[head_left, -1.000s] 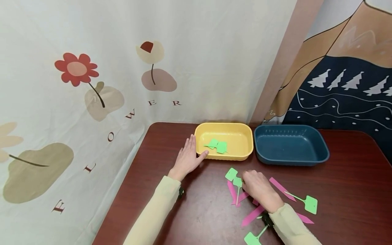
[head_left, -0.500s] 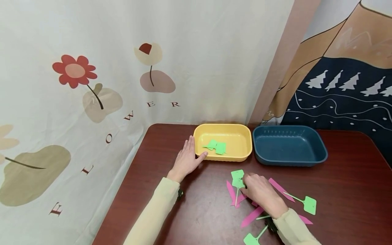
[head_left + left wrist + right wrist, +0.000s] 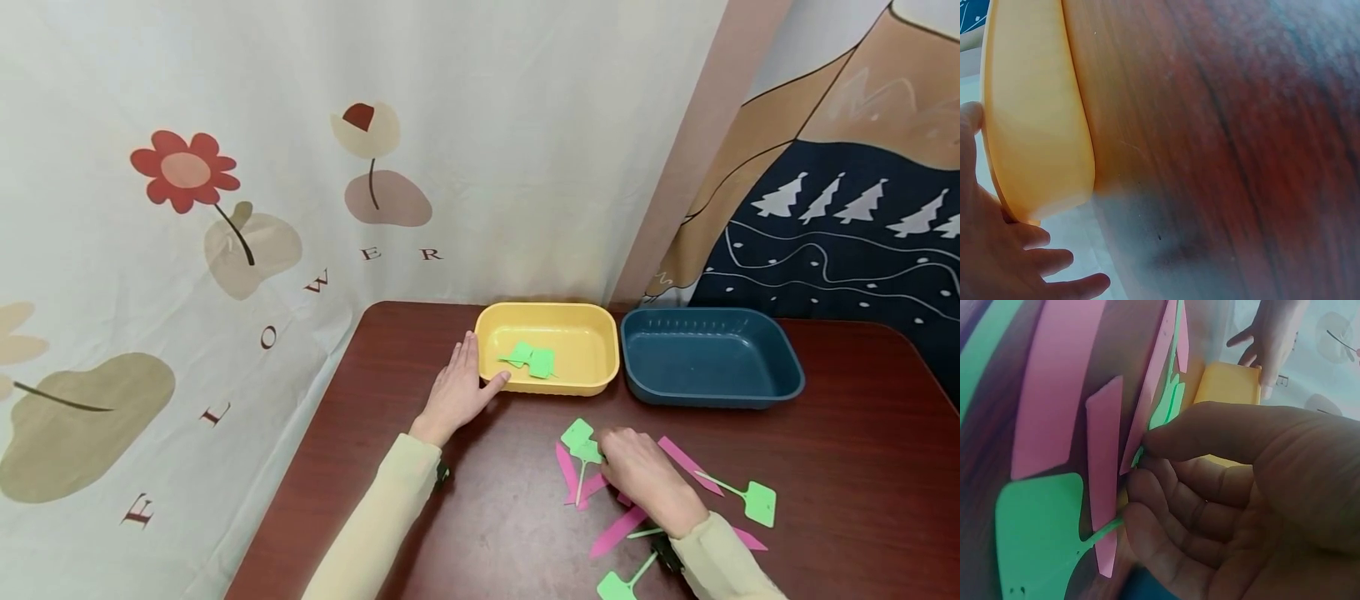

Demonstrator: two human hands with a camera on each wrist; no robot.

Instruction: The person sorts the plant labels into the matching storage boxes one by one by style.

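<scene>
In the head view, my left hand rests at the left end of a yellow bin, fingers straight along its side and thumb over the near rim. Two green plant tags lie inside the bin. My right hand is low over a loose spread of tags on the table. Its thumb and index finger pinch the edge of a square-headed green plant tag, best seen in the right wrist view. Another green tag overlaps that one. Pink pointed plant labels lie under and around this hand.
A dark blue bin stands right of the yellow one. More green tags lie on the table, one to the right and one near the front. A printed curtain hangs behind the dark red table.
The two green tags by my right fingers have turned and shifted against each other, and now overlap more. My right hand has moved slightly right and toward me. The left hand stays at the yellow bin.
</scene>
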